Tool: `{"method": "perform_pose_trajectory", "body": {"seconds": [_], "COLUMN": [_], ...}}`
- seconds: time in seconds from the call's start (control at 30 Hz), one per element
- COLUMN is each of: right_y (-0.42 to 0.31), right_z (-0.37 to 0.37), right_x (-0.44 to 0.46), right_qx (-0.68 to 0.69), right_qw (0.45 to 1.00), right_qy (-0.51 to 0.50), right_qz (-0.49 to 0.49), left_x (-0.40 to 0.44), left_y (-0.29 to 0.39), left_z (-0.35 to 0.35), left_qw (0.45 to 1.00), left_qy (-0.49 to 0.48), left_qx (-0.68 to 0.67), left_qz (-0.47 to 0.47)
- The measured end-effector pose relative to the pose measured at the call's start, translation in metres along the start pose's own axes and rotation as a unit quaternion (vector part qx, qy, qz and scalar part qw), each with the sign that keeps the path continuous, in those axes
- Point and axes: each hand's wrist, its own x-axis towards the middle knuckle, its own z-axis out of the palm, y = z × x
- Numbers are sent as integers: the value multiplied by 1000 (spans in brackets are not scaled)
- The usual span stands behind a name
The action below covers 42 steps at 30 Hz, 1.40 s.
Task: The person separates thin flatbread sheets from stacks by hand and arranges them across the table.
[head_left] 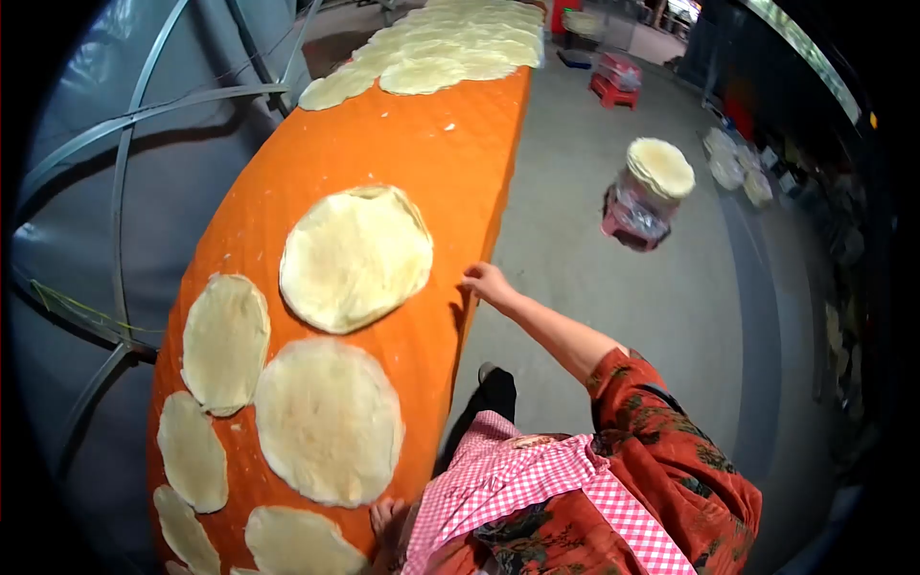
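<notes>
Over the right edge of the orange table hovers my right hand (487, 285), its fingers curled together with nothing visible in them. The nearest thing to it is a thick round flatbread (356, 259), apparently a stack of sheets, lying a little to its left. Low in the view, my left hand (387, 519) rests at the table's near edge, fingers apart and partly hidden by the apron. It is beside the lower edge of another large round flatbread (329, 422); whether they touch, I cannot tell. A further flatbread (302, 543) lies to that hand's left.
Several smaller-looking flatbreads (225, 343) line the left side of the orange table (412, 144). Overlapping sheets (450, 48) cover its far end. On the floor to the right, a flatbread stack (660, 168) sits on a plastic-wrapped red stool (632, 220). Metal bars (123, 192) stand at left.
</notes>
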Motion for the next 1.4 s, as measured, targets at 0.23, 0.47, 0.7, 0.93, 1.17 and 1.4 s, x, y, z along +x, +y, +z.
{"method": "perform_pose_trajectory", "body": {"seconds": [0.23, 0.47, 0.7, 0.93, 1.17, 1.4], "right_y": [-60, -101, -117, -408, -274, -180], "right_z": [48, 44, 74, 80, 48, 50], "right_x": [191, 217, 269, 276, 143, 179], "right_qx": [-106, 88, 141, -217, -359, -386], "right_qw": [990, 929, 926, 752, 581, 593], "right_qy": [7, -230, -324, -454, -497, -614], "right_qz": [93, 277, 134, -425, -535, -350], "left_x": [13, 78, 244, 408, 511, 486], "left_y": [33, 121, 224, 183, 137, 122], "left_z": [7, 19, 44, -1, -2, 43], "left_qw": [968, 894, 786, 622, 327, 278], "left_qy": [-6, 5, 294, 457, 451, 451], "left_qx": [89, 131, -38, -524, -830, -845], "left_qz": [-236, -428, -542, -360, -16, -71]}}
